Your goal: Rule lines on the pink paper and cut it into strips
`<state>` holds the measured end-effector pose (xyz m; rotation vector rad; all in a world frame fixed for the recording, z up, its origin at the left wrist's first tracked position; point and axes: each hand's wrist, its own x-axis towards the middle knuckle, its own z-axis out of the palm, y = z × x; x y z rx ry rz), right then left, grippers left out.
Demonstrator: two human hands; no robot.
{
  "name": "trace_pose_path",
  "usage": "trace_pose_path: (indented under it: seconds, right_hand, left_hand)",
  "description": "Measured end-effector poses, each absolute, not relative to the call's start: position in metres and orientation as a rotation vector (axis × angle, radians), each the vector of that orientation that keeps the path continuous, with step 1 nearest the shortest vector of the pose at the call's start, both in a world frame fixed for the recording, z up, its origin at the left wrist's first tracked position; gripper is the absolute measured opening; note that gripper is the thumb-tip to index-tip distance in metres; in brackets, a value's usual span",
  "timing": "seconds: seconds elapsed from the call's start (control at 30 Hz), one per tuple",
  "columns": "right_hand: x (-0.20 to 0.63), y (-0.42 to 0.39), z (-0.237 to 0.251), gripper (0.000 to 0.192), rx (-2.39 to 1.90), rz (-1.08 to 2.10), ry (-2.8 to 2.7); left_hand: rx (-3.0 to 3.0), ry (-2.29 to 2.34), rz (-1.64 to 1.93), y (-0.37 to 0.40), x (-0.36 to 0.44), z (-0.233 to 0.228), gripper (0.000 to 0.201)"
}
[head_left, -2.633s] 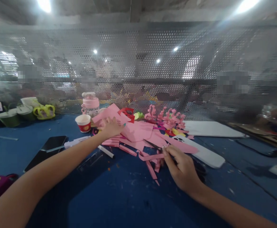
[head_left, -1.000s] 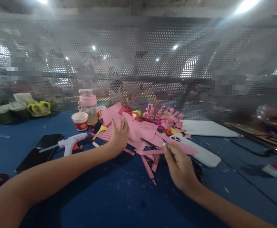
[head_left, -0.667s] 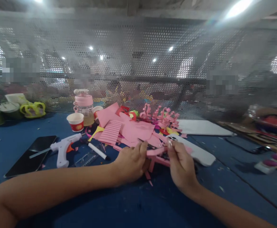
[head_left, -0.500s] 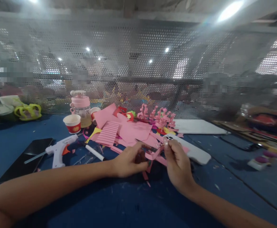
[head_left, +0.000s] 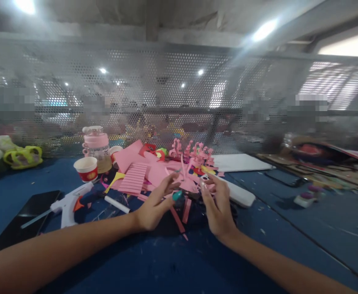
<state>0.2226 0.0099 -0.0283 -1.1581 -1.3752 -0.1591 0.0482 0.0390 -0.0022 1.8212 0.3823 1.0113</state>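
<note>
My left hand (head_left: 156,206) is open over the pink paper, thumb and fingers apart, a teal nail showing on the thumb. Facing it, my right hand (head_left: 218,204) has its fingers loosely curved, thumb apart from them, and nothing visible in it. Between the hands, a narrow pink paper strip (head_left: 183,168) stands up, blurred; I see neither hand gripping it. Pink sheets (head_left: 157,173) lie behind my left hand, beside a striped pink piece (head_left: 133,178). Pink strip offcuts (head_left: 177,219) lie below the hands. Curled pink paper pieces (head_left: 199,153) stand behind.
At left are a glue gun (head_left: 70,202), a dark phone (head_left: 28,216), a white pen (head_left: 117,204), a paper cup (head_left: 86,168) and a pink-lidded bottle (head_left: 96,147). A white phone (head_left: 240,192) lies beside my right hand. A perforated metal screen (head_left: 154,94) rises behind.
My right hand has let go of the pink strip, which now stands upright between the hands. My left fingers have spread, and the dark pointed tool near them no longer shows. The view has shifted right.
</note>
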Motion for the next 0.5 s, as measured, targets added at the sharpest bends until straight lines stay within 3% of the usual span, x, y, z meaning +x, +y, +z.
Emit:
trace_pose_path:
  seconds: [0.2, 0.33, 0.5]
  right_hand:
    - [0.212, 0.010, -0.022, 0.040, -1.163, -0.052, -1.459]
    - [0.204, 0.006, -0.009, 0.052, -1.254, 0.284, -1.326]
    - [0.200, 0.005, -0.002, 0.062, -1.227, 0.664, -1.133]
  left_hand:
    - [2.451, 0.340, 1.020, 0.044, 0.044, -0.021, 0.065]
    - [2.832, 0.227, 0.823, 0.045, 0.045, -0.027, 0.077]
    - [2.894, 0.287, 1.026, 0.044, 0.045, -0.030, 0.072]
